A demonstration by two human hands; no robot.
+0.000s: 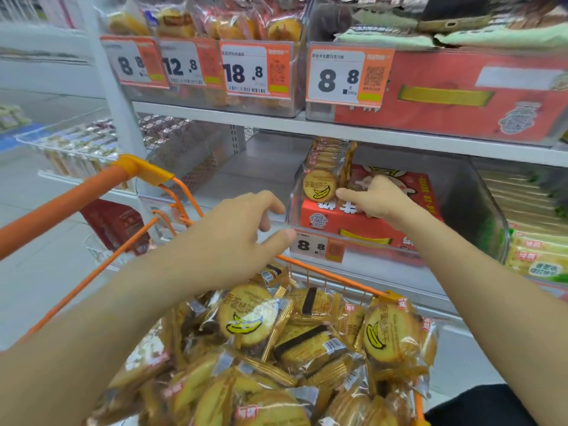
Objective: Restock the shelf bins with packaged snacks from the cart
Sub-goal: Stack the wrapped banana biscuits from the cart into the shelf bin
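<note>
A: Two hands in view. Right hand point(376, 196) inside the clear bin point(479, 204) on the middle shelf, fingers against the banana-biscuit packs point(322, 179) standing at the bin's left wall.

B: Left hand point(236, 238)?

A: Grip wide, holding nothing, above the orange cart point(92, 192) heaped with biscuit packets point(246, 321).

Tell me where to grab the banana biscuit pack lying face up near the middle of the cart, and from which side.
Pinch the banana biscuit pack by its crimped right edge, coming from above. It lies face up atop the heap in the cart, tilted, with that gold seam free, while neighbours crowd its lower side. The left hand, empty above it, seems nearest.
</note>
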